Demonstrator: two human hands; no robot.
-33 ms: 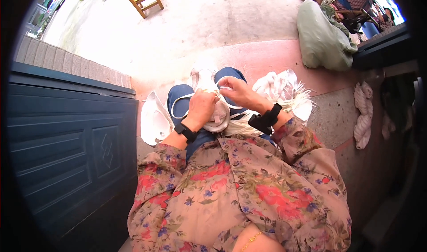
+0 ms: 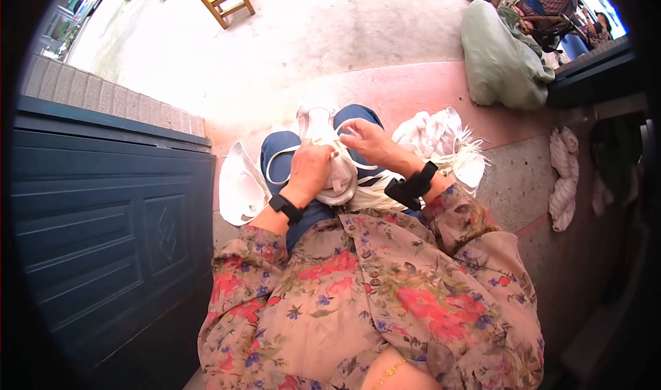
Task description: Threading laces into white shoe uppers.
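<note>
A white shoe (image 2: 339, 185) lies lengthwise between my knees, its toe pointing away from me and its heel toward my body. My left hand (image 2: 311, 171) is closed over the shoe's lacing area, fingers bent around a white shoelace (image 2: 274, 165) that loops out over my left knee. On the other side my right hand (image 2: 375, 145) is closed in a pinch above the shoe, with thin lace at its fingertips. Another stretch of lace curves below it. Loose white laces (image 2: 375, 192) lie in a bundle on my lap.
Another white shoe (image 2: 237, 187) rests left of my knees. Right of them is a pile of white shoes and laces (image 2: 437, 139). A green sack (image 2: 499, 59) stands far right, near a twisted white cloth bundle (image 2: 563, 176). A blue door (image 2: 117, 232) is at left, a wooden stool (image 2: 224, 1) ahead.
</note>
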